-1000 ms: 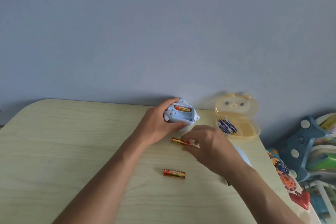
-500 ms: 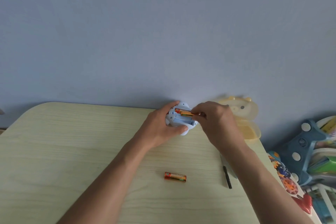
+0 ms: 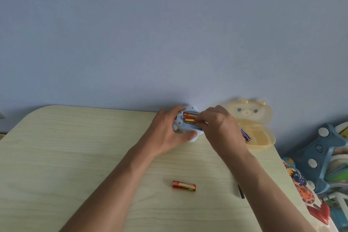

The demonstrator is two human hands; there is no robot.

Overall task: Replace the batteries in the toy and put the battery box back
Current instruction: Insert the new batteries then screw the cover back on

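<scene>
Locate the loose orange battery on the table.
In the head view, the loose orange battery lies flat on the table near the front, between the two forearms, left of the black pen.

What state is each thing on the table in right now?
Toy: battery bay open, two orange batteries in it, one slot bare.
Left hand: gripping the toy.
Right hand: fingertips on the second battery.
Loose battery: lying flat on the table.
Yellow box: lid open, dark batteries inside.
Pen: lying flat, partly hidden by the right arm.
</scene>
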